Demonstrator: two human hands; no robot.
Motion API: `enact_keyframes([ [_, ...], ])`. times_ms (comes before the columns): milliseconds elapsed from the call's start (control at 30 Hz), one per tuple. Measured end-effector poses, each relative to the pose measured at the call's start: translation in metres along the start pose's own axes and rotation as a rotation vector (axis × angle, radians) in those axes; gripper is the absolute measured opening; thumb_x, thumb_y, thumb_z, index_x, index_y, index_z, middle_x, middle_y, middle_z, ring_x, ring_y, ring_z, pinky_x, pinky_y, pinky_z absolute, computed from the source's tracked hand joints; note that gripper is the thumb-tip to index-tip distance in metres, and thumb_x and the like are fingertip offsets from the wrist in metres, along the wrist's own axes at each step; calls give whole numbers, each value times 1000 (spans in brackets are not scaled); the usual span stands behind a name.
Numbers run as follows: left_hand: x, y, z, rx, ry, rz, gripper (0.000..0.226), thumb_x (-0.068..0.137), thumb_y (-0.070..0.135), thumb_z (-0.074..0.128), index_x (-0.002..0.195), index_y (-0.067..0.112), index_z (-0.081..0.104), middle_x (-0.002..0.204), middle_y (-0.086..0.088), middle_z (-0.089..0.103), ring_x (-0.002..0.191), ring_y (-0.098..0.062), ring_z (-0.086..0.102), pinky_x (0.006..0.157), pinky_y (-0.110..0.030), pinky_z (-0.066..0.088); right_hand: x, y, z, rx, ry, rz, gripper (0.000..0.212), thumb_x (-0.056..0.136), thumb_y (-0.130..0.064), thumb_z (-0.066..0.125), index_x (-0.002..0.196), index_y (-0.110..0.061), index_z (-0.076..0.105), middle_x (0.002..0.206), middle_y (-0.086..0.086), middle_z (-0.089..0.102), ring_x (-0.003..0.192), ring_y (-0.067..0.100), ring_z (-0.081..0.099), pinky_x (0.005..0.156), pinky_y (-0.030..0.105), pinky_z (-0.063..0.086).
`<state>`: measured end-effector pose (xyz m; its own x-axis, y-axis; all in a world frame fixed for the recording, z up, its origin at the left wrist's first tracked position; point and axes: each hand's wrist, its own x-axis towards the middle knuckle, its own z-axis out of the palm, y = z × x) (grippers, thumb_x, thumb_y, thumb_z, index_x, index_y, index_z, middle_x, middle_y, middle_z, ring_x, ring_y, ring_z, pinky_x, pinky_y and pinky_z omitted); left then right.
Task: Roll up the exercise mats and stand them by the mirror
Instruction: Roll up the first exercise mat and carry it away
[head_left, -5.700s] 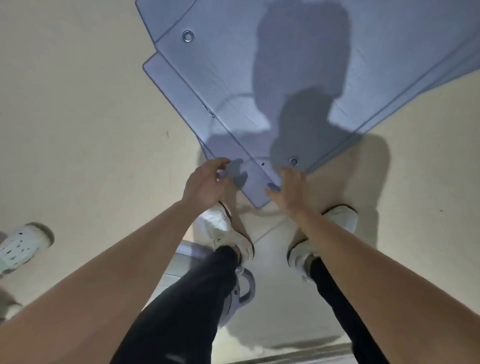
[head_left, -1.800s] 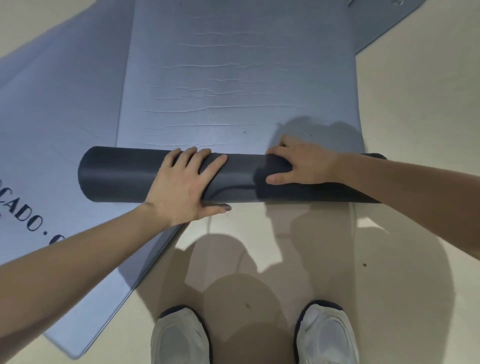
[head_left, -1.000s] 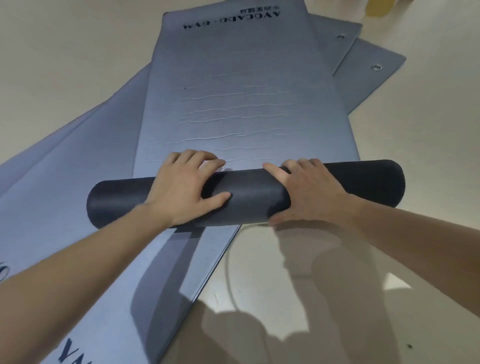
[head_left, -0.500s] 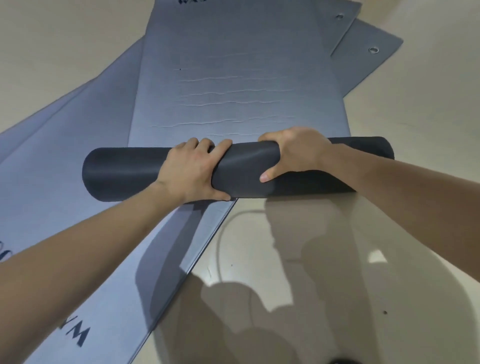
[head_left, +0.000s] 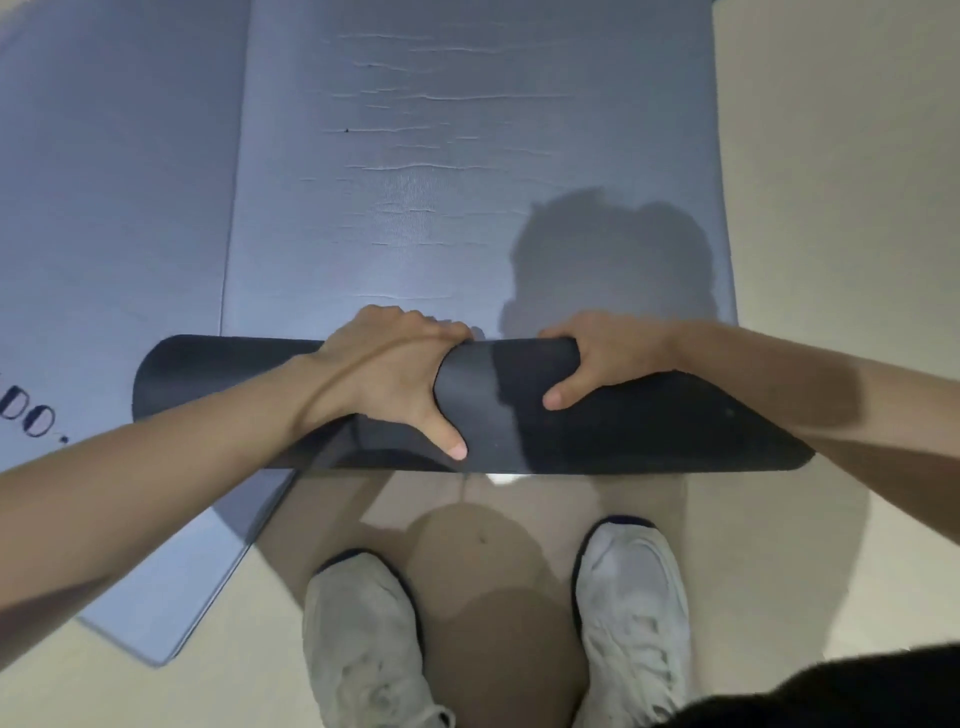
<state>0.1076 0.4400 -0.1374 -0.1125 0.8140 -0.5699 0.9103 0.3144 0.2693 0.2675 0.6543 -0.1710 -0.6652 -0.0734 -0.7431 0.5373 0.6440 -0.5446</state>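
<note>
A blue-grey exercise mat (head_left: 467, 156) lies flat on the floor, stretching away from me. Its near end is wound into a dark roll (head_left: 509, 405) lying crosswise just ahead of my feet. My left hand (head_left: 395, 374) grips the roll left of its middle, fingers over the top and thumb on the near side. My right hand (head_left: 597, 358) grips it right of the middle the same way. A second flat mat (head_left: 104, 208) with dark lettering lies underneath on the left, angled, its corner reaching toward me.
My two white shoes (head_left: 363, 639) stand on the beige floor (head_left: 831, 208) right behind the roll. Bare floor runs along the right side of the mat. My shadow falls on the mat ahead of my right hand.
The view has tipped down, so my shoes show again. Both hands stay on the roll, now curled further over its top. The roll looks a little thicker.
</note>
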Motion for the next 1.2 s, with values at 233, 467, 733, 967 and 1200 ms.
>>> enact_keyframes([
  [233, 14, -5, 16, -24, -94, 41, 107, 33, 99, 67, 125, 49, 51, 113, 20, 67, 98, -19, 63, 81, -38, 52, -32, 2, 43, -288, 362, -16, 95, 74, -89, 55, 149, -32, 41, 133, -3, 52, 117, 18, 52, 102, 42, 46],
  [467, 32, -18, -2, -154, -175, 11, 95, 34, 96, 72, 119, 57, 53, 107, 27, 68, 101, -12, 64, 84, -36, 49, -50, -7, 126, -632, 611, 29, 119, 72, -94, 43, 163, -21, 16, 164, 17, 27, 150, 40, 26, 121, 63, 22],
  [733, 13, -26, -6, 70, 237, 51, 87, 60, 96, 49, 133, 50, 53, 123, 19, 63, 116, -16, 59, 74, -34, 37, -36, -3, 81, -642, 555, -19, 120, 68, -97, 47, 160, -26, 18, 158, 5, 38, 141, 31, 39, 119, 51, 31],
  [967, -12, 8, 27, 125, 611, 123, 66, 85, 61, 53, 133, 18, 67, 128, 1, 68, 109, -27, 64, 83, -39, 51, -24, -17, 0, -270, 267, -27, 96, 69, -86, 67, 147, -38, 38, 131, -12, 60, 114, 16, 57, 94, 36, 43],
  [1200, 8, -1, 30, 349, 507, 14, 102, 84, 84, 45, 156, 12, 40, 148, -18, 52, 128, -45, 52, 109, -55, 38, -15, -18, -38, -159, 257, 40, 87, 71, -82, 70, 143, -38, 50, 134, -12, 62, 117, 14, 60, 108, 41, 46],
])
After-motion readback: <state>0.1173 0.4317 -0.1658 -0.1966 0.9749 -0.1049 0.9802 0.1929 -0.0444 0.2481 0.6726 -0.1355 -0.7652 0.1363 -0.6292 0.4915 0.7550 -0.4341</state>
